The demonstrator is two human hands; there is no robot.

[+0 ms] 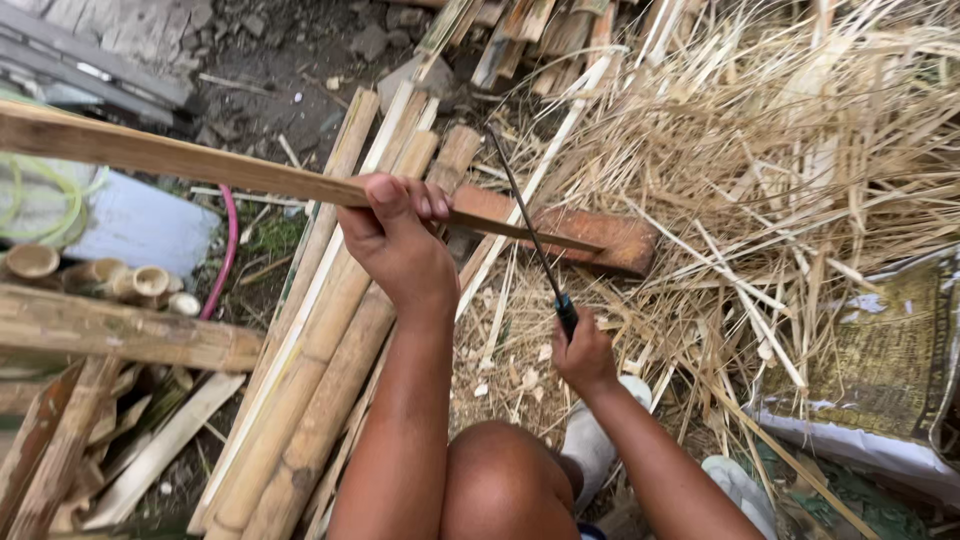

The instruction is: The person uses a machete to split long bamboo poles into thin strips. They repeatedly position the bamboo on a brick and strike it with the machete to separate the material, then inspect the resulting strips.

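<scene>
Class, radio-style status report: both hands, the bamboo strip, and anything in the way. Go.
Left hand gripping bamboo strip, held level. Right hand holding knife, blade against the strip's tip. Brick below the tip; split bamboo poles under the arm.

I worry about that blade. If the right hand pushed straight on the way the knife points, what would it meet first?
The right hand aims the knife up and away. The first thing in that line is the bamboo strip that the left hand holds; the blade seems to cross it already, though depth is unclear.

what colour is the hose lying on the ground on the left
The hose is pink, curving beside the bamboo poles; the head view shows it best.
</scene>
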